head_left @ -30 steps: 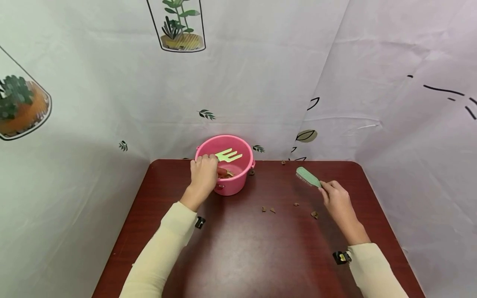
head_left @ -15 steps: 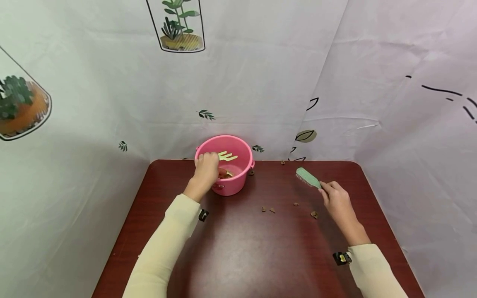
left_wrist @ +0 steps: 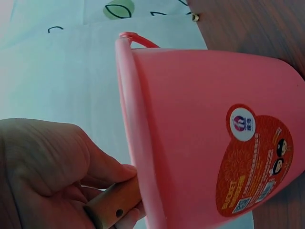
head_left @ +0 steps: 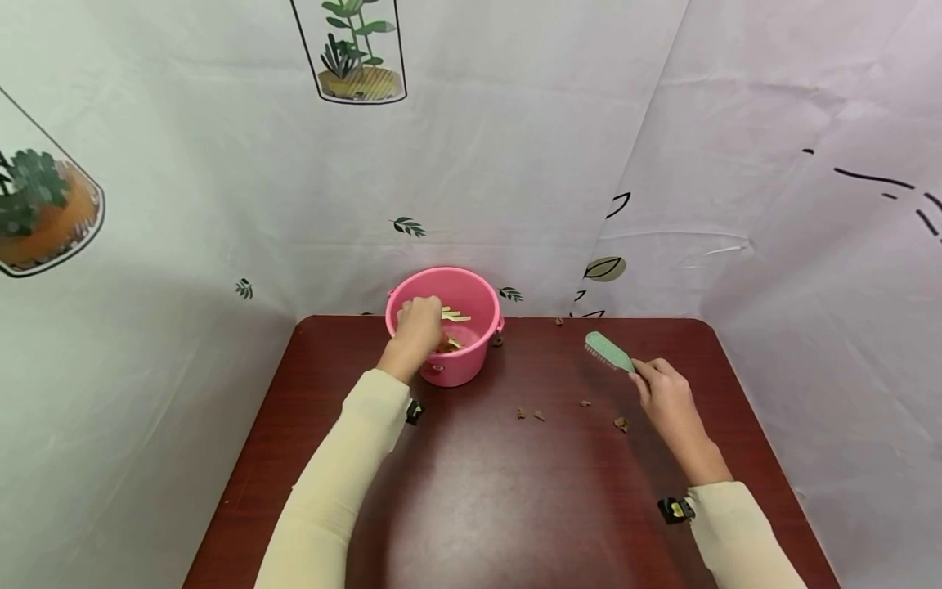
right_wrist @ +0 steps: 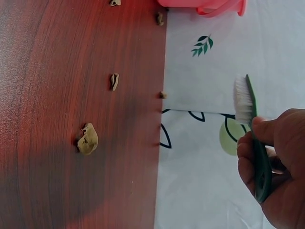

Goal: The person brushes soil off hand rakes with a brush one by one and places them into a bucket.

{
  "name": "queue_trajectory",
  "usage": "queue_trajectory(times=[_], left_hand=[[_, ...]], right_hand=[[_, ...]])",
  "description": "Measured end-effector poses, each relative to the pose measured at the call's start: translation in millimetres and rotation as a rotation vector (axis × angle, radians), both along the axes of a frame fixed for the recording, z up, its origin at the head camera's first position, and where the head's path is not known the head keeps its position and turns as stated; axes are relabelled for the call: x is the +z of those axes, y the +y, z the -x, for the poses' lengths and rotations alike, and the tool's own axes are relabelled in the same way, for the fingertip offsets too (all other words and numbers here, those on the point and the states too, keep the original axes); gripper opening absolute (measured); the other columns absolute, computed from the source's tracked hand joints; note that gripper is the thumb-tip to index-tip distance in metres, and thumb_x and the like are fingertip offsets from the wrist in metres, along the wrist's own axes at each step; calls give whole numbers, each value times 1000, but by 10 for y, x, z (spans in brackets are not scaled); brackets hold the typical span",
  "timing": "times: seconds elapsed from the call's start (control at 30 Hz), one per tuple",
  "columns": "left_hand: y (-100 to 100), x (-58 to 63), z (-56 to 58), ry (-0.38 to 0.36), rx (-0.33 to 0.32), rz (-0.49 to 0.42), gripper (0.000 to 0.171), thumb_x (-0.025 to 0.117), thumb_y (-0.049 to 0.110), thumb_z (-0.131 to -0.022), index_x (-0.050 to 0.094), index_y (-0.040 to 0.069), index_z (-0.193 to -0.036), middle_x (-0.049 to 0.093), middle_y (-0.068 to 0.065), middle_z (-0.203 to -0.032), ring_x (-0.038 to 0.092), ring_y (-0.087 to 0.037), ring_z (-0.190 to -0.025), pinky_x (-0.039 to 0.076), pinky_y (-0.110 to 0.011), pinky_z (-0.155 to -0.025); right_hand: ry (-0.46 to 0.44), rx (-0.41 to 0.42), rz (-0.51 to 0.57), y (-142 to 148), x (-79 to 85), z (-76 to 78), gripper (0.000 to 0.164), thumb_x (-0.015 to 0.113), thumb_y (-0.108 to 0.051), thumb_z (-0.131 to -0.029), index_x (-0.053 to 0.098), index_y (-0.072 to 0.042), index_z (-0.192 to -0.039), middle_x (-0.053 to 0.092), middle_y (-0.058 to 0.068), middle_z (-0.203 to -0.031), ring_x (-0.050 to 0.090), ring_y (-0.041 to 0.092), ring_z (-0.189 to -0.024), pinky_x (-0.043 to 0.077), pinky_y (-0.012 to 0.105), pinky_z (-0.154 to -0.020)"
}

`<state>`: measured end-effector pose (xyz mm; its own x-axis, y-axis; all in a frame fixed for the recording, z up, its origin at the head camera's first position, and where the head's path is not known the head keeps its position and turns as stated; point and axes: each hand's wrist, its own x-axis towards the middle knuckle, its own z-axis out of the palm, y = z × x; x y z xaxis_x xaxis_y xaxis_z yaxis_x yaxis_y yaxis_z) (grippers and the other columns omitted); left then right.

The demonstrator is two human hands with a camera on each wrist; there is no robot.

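A pink bucket (head_left: 455, 374) stands upright at the back of the table, left of centre. Over its near left rim reaches my left hand (head_left: 419, 325), gripping the wooden handle (left_wrist: 116, 202) of a small hand fork. The fork's pale yellow-green tines (head_left: 458, 316) show inside the bucket opening. Below them lie brown bits and something reddish (head_left: 446, 343), partly hidden by the hand. At the right, my right hand (head_left: 666, 397) holds a green brush (head_left: 607, 350) by its handle, raised above the table. Its white bristles (right_wrist: 242, 101) show in the right wrist view.
Several brown dried scraps lie on the dark red table (head_left: 471, 491), including a larger curled one (right_wrist: 87, 139) near the right hand. Another scrap (head_left: 497, 342) sits just right of the bucket. A pale printed cloth (head_left: 515, 164) hangs behind the table's back edge.
My left hand has moved rightward and farther over the bucket, and the fork's tines have tilted and sunk lower inside it. The right hand and the brush have stayed in place.
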<state>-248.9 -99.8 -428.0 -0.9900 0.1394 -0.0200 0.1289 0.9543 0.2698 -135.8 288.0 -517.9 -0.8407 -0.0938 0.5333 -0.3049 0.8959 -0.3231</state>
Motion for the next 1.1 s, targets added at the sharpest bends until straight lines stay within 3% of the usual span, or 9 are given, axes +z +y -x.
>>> queue_trajectory(times=[0.17, 0.37, 0.53, 0.87, 1.0, 1.1], left_hand=[[73, -29, 24, -10, -5, 45, 16, 76, 6, -85, 68, 0, -97, 72, -20, -98, 64, -42, -93, 54, -55, -84], [126, -92, 68, -1, -17, 80, 13, 73, 6, -89, 68, 1, -99, 72, -20, -99, 65, -42, -93, 55, -55, -85], [163, -175, 118, -3, -22, 116, 14, 73, 11, -92, 70, 2, -102, 73, -20, -104, 65, -44, -97, 54, -56, -88], [214, -240, 165, -57, -37, 115, 29, 79, 31, -91, 70, 5, -97, 72, -15, -95, 65, -39, -91, 53, -52, -85], [210, -260, 186, -67, -37, 129, 22, 78, 23, -92, 70, 3, -98, 73, -16, -97, 68, -40, -91, 56, -52, -85], [200, -295, 219, -115, -25, 145, 14, 72, 12, -94, 69, 2, -102, 73, -18, -102, 70, -40, -94, 57, -53, -88]], right_hand=[[-3, 0, -3, 5, 10, 7, 24, 74, 4, -89, 71, 14, -112, 63, 23, -91, 64, 34, -72, 54, 47, -61], [-26, -9, -7, 5, -13, 10, 23, 73, 3, -90, 72, 13, -112, 64, 23, -90, 65, 34, -73, 55, 48, -62], [-63, -26, -2, -3, -36, -14, 23, 73, 3, -91, 72, 13, -112, 63, 23, -90, 65, 35, -74, 55, 48, -63], [-94, -61, -1, 76, -106, -71, 24, 73, 2, -91, 71, 15, -112, 63, 24, -89, 64, 35, -74, 55, 49, -63], [-102, -72, -3, 108, -119, -87, 24, 73, 2, -91, 71, 15, -111, 63, 24, -89, 65, 35, -74, 56, 50, -63], [-96, -69, -5, 122, -121, -100, 24, 72, 2, -91, 71, 14, -111, 63, 24, -88, 65, 36, -74, 55, 50, -64]])
